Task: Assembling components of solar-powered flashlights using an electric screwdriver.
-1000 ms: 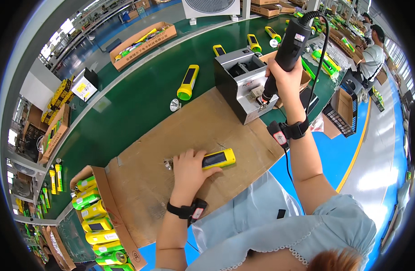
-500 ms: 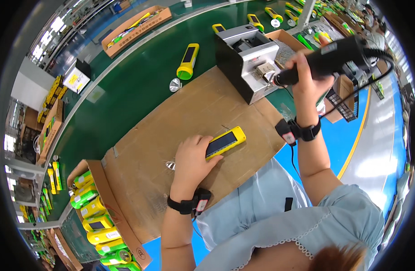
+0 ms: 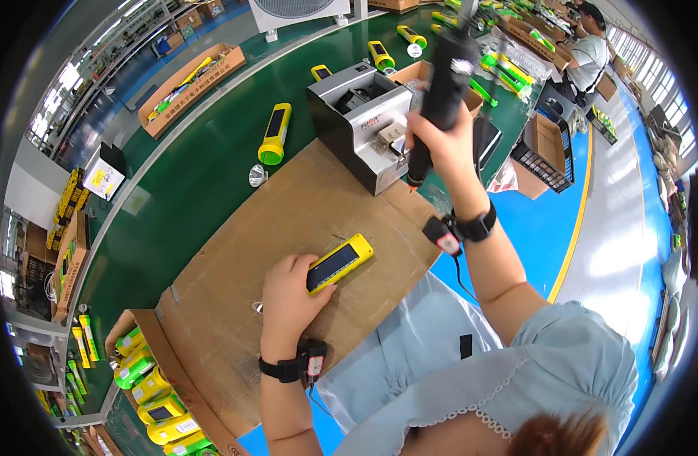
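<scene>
My left hand (image 3: 290, 298) is wrapped round the lower end of a yellow flashlight (image 3: 356, 256), which lies on the cardboard sheet with its dark solar panel facing up. Part of a shiny reflector (image 3: 258, 307) pokes out beside that hand. High on the right, my right hand (image 3: 446, 144) grips a black electric screwdriver (image 3: 443, 85), held nearly upright with its bit pointing down. The bit's tip hangs just in front of a grey and black screw feeder (image 3: 364, 121), apart from the flashlight. A second yellow flashlight (image 3: 274, 135) lies farther off, a loose reflector (image 3: 258, 175) near its open green end.
A carton of yellow and green flashlights (image 3: 161, 357) stands at the left edge of the cardboard sheet (image 3: 235, 258). More flashlights lie along the green bench (image 3: 174, 197). On the right are a black crate (image 3: 550, 156) and, farther back, a seated person (image 3: 588, 61).
My right hand has drawn the screwdriver away from the feeder's front and tipped it from nearly level to upright. The left hand keeps its hold on the flashlight. The whole view has shifted.
</scene>
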### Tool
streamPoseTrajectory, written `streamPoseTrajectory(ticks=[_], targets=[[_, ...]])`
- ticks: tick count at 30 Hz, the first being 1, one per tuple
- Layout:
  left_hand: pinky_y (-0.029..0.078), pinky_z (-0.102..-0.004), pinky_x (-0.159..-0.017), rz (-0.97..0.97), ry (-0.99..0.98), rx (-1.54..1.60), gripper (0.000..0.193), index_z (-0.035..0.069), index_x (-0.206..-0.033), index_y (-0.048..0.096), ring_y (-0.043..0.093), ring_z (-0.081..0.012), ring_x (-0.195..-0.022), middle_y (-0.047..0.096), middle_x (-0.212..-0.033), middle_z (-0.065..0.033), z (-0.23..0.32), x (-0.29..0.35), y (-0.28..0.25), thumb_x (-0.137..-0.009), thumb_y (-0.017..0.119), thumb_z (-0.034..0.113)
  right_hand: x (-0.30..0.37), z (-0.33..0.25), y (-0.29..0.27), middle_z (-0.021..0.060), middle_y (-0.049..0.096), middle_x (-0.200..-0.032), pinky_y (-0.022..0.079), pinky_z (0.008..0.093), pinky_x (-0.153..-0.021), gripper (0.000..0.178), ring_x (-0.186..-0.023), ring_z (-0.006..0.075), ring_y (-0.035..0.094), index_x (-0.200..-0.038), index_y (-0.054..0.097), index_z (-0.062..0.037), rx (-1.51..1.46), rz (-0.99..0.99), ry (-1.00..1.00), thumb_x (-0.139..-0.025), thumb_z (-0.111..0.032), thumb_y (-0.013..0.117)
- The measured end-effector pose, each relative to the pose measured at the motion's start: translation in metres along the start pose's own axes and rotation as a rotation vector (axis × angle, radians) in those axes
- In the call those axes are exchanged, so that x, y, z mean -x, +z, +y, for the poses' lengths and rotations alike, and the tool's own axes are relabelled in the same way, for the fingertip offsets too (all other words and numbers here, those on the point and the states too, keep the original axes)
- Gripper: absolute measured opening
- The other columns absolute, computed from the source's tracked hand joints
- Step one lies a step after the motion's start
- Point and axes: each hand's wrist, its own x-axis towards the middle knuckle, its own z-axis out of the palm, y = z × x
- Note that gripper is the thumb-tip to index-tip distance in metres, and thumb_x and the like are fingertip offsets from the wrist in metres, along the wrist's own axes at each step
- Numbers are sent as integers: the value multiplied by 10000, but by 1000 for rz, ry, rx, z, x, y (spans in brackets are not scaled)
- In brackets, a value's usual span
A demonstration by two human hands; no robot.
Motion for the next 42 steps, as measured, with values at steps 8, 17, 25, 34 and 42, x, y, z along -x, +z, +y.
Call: streamPoseTrajectory(ticks=[8,17,25,34,42], targets=[[442,-415,-746,-20,26,4,419,68,-1011,595,563,-318,-875,586,-920,-114,-7,0,3,-655,769,204,0,2,-2,105,578,-736,500,323,-610,546,-606,179,577,-1276,335,50,-81,189,-443,-801,-5,598],[467,-398,-737,12,29,-4,401,48,-982,610,573,-326,-860,596,-909,-128,-5,3,4,-638,773,174,-38,-2,6,55,564,-641,462,276,-510,387,-522,141,570,-1102,498,33,51,-12,-144,-745,-13,640],[472,-396,-747,30,17,14,410,56,-985,610,574,-326,-871,595,-926,-123,-11,3,6,-632,775,184,53,-7,17,106,531,-656,477,333,-531,584,-513,190,534,-1278,282,-15,-430,-151,-130,-786,-54,594],[474,-393,-732,36,52,7,422,46,-977,613,582,-325,-843,598,-909,-127,-16,3,5,-621,786,193,90,-10,32,105,531,-727,477,332,-584,117,-602,193,551,-835,472,31,-391,-377,-138,-839,-41,565],[467,-395,-724,63,70,6,410,49,-961,614,577,-325,-831,587,-883,-126,-15,6,6,-619,785,196,93,2,28,71,501,-722,467,346,-612,198,-603,179,525,-883,473,-7,-239,-341,-41,-817,-148,595]])
